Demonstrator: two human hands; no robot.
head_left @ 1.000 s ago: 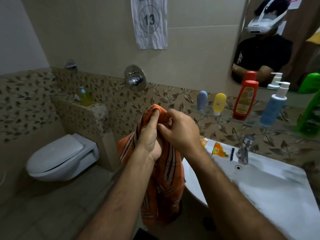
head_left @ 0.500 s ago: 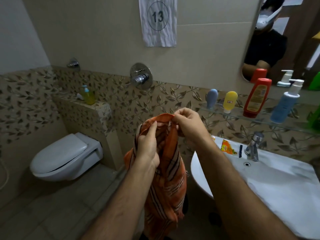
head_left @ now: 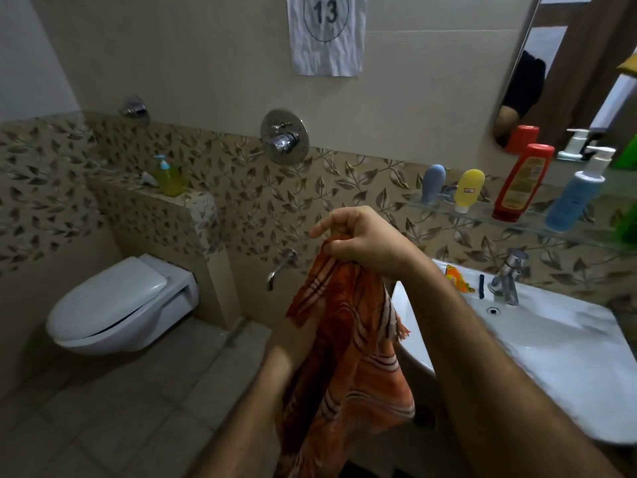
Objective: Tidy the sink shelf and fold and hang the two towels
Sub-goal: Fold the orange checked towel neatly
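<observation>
Right hand [head_left: 362, 241], at frame centre, pinches the top edge of the orange striped towel [head_left: 348, 357], which hangs straight down below it. Left hand [head_left: 293, 339] sits lower, behind the cloth; its grip cannot be determined.

Dim, warm indoor light; motion blur, wide-angle bending at edges.

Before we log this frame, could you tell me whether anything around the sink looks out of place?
Yes: an orange packet and a small dark blue item lie loose on the sink rim beside the tap, not on the glass shelf with the bottles.
</observation>
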